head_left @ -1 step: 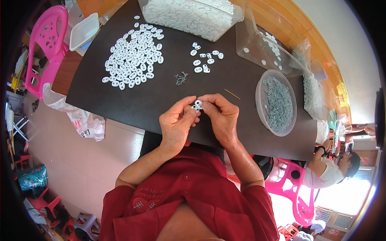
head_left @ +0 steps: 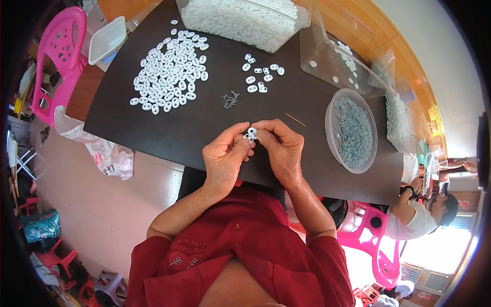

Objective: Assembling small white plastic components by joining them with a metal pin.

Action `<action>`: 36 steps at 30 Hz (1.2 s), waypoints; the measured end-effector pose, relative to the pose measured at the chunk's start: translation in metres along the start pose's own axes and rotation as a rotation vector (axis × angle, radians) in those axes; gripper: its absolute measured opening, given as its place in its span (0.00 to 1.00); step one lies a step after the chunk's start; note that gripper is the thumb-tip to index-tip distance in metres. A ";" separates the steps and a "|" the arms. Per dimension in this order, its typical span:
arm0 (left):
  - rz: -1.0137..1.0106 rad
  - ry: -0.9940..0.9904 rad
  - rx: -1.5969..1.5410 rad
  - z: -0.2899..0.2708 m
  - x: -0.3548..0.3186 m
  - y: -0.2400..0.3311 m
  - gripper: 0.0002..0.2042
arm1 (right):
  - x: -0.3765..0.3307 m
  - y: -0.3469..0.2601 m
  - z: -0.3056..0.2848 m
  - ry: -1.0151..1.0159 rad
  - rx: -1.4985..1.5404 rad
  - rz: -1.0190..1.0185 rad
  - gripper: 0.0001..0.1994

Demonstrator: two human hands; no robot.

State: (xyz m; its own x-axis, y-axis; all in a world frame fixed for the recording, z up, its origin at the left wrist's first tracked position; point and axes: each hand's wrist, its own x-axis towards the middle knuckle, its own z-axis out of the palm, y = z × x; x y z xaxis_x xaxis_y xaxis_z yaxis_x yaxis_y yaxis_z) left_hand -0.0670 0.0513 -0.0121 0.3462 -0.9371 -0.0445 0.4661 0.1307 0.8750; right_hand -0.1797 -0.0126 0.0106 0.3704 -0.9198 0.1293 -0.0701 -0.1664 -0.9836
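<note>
Pieces of white plastic (head_left: 252, 132), pinched by both the left hand (head_left: 224, 159) and the right hand (head_left: 283, 155), sit midway between them over the near side of the dark table (head_left: 171, 130), long axis too covered to tell.

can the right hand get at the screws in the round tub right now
Likely yes: nothing visible stands between the right hand and the round tub, and the screws look uncovered. Its fingers are holding a small white piece, though, so would probably need freeing first.
</note>
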 end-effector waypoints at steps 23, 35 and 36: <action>0.034 -0.004 -0.070 -0.005 0.005 0.002 0.13 | -0.009 -0.001 0.000 -0.109 -0.103 -0.121 0.15; -0.086 0.014 -0.110 0.001 0.008 0.011 0.10 | -0.004 0.006 -0.001 0.051 -0.484 -0.545 0.17; -0.086 0.014 -0.109 0.001 0.009 0.010 0.10 | -0.004 0.007 -0.002 0.051 -0.484 -0.545 0.17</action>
State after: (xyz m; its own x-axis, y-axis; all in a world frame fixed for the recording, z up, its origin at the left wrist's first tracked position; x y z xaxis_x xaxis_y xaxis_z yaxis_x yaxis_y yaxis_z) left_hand -0.0601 0.0440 -0.0036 0.3121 -0.9419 -0.1242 0.5801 0.0854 0.8100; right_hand -0.1832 -0.0102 0.0038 0.4265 -0.6749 0.6022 -0.2939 -0.7331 -0.6133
